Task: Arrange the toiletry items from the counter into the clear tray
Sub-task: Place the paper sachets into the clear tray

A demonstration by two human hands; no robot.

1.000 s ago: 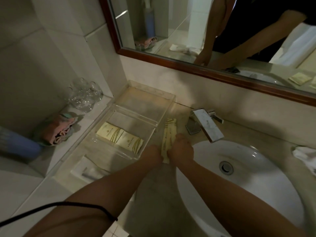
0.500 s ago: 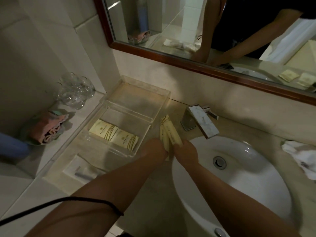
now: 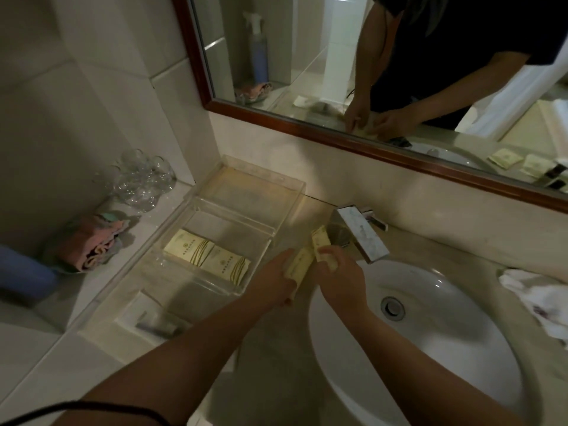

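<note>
On the far left I see one blue bottle lying on the ledge, then one bundle of folded pink cloths, and behind it a cluster of clear glasses whose number I cannot count. Next comes the clear tray on the table, with two cream sachets lying flat side by side, touching, in its middle compartment; the far compartment looks bare, and the near one holds something pale and blurred. Just right of the tray my left hand has its fingers closed on one long cream packet, and my right hand has its fingers closed on a second long cream packet; both packets are lifted above the table between tray and faucet. Further right sits one white sink, and one crumpled white cloth at the edge
</note>
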